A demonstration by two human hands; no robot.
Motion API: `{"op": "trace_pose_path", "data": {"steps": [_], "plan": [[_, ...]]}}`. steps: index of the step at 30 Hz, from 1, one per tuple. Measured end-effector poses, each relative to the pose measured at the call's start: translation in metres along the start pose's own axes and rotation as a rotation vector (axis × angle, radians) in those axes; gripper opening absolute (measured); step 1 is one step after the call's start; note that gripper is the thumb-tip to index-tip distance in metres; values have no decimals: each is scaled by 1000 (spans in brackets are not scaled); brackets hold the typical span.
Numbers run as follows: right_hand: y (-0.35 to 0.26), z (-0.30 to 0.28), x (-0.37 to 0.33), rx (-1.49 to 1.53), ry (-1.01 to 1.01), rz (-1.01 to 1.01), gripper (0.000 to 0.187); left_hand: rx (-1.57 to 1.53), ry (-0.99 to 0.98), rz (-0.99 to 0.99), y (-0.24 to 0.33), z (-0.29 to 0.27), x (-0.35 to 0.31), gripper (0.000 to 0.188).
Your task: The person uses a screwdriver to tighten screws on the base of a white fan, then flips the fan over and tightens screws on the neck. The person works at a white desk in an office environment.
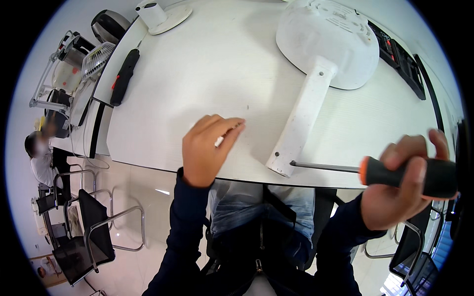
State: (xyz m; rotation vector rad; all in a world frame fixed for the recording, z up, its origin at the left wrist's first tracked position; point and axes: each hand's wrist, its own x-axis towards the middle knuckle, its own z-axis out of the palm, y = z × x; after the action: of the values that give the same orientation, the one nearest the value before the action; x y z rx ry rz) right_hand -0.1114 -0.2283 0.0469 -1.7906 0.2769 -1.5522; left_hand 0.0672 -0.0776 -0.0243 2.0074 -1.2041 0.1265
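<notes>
My right hand (402, 172) is wrapped around a screwdriver (340, 168) with a black and orange handle. Its shaft points left, the tip at the near end of a white arm (306, 116), close to a screw hole; whether they touch I cannot tell. That arm joins a white domed appliance housing (328, 42) with vent slots. Over the table's near edge, my left hand (207, 148) is closed in a pinch on something tiny and dark, too small to name. A small dark speck (248, 107) lies on the table just beyond its fingertips.
On the white table (197, 64), a black cordless screwdriver (125, 78) lies at left and a white round base (170, 19) stands at far left. Black tool cases (402, 61) line the right edge. Black chairs (94, 222) and a person (43, 158) are off to the left.
</notes>
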Motion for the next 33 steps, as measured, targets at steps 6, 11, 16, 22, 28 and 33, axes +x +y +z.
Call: {"op": "trace_pose_path", "data": {"steps": [6, 11, 16, 22, 28, 33], "plan": [[0, 31, 0, -78, -276, -48, 35, 244, -19, 64, -25, 4, 3, 10], [-8, 45, 6, -12, -397, 20, 30, 227, -65, 66, -29, -2, 8, 12], [-18, 57, 10, 145, -521, 170, 25, 248, -29, 108, -24, -5, 9, 14], [-8, 73, 5, 619, -590, 377, 29, 311, -36, 119, -18, -10, 9, 19], [4, 79, 3, 754, -789, 296, 33, -855, -91, 364, 19, -28, 34, 57], [5, 71, 10, 773, -830, 343, 44, -876, -392, 431, 51, -52, 70, 86]]}}
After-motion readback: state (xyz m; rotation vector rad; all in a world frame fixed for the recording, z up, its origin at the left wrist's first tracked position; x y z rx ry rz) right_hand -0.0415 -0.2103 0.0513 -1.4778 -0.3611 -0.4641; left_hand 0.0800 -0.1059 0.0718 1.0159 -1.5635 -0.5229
